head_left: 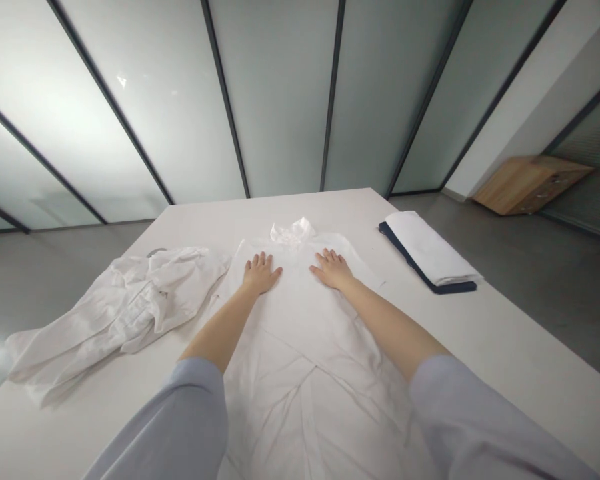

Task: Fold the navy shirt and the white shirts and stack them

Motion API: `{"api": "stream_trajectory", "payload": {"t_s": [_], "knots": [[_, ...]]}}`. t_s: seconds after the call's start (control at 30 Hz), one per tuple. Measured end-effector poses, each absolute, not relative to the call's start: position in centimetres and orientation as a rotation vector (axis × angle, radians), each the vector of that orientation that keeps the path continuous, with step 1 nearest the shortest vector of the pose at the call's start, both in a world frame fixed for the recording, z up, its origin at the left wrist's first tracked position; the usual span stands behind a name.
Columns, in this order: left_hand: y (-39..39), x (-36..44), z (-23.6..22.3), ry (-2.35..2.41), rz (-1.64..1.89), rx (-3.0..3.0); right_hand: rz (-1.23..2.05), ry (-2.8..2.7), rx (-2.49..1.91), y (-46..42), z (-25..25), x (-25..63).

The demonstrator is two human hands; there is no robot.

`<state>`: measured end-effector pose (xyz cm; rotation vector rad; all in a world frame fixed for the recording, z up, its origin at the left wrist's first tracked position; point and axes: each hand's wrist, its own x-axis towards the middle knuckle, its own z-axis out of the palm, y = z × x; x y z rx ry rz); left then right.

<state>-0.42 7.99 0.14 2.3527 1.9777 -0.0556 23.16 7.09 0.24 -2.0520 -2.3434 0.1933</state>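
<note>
A white garment (297,320), which looks like a shirt or coat, lies spread on the table with its collar end (294,231) away from me. Creases run across its lower part. My left hand (261,273) rests flat on its upper left side, fingers spread. On the upper right side my right hand (332,269) presses flat as well, its fingers apart. Both arms reach forward over the cloth, and neither hand grips anything. The garment's near end runs out of view at the bottom.
Left of the spread garment lies a crumpled white garment (125,303), hanging toward the table's left edge. A folded white cloth (430,247) sits on a dark navy piece (455,289) at the right. Beyond the white table (520,360) stand frosted glass panels (280,100) and a wooden cabinet (515,183).
</note>
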Motion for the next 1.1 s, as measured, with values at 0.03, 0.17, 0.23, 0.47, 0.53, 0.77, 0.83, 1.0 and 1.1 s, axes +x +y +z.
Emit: {"api": "stream_trajectory", "payload": {"t_s": [0.03, 0.17, 0.23, 0.47, 0.53, 0.77, 0.83, 1.0, 1.1], "knots": [[7.6, -0.5, -0.1, 1.979, -0.067, 2.341, 0.198, -2.335, -2.053, 6.6, -0.1, 23.2], [5.7, -0.9, -0.5, 1.994, -0.087, 2.349, 0.178, -2.33, -2.049, 4.4, -0.3, 22.9], [5.0, -1.0, 0.0, 1.987, -0.107, 2.364, 0.151, -2.354, -2.036, 3.9, 0.2, 22.7], [9.2, -0.8, 3.0, 1.943, -0.043, 2.412, 0.12, -2.246, -2.073, 8.0, 3.1, 23.1], [11.5, -0.7, 3.1, 1.975, 0.09, 2.327, 0.159, -2.124, -2.105, 10.1, 3.4, 23.3], [15.8, 0.0, 1.9, 2.069, 0.26, 1.977, 0.301, -2.016, -2.18, 14.8, 2.1, 22.7], [16.5, 0.1, 1.9, 2.058, 0.225, 1.987, 0.349, -2.009, -2.16, 15.6, 1.7, 22.7], [18.5, -0.1, 1.5, 1.983, 0.307, 1.9, 0.496, -1.856, -2.096, 17.0, 1.3, 23.4], [19.1, -0.3, 1.2, 1.854, 0.457, 1.717, 0.619, -1.713, -2.016, 17.7, 0.9, 23.9]]}}
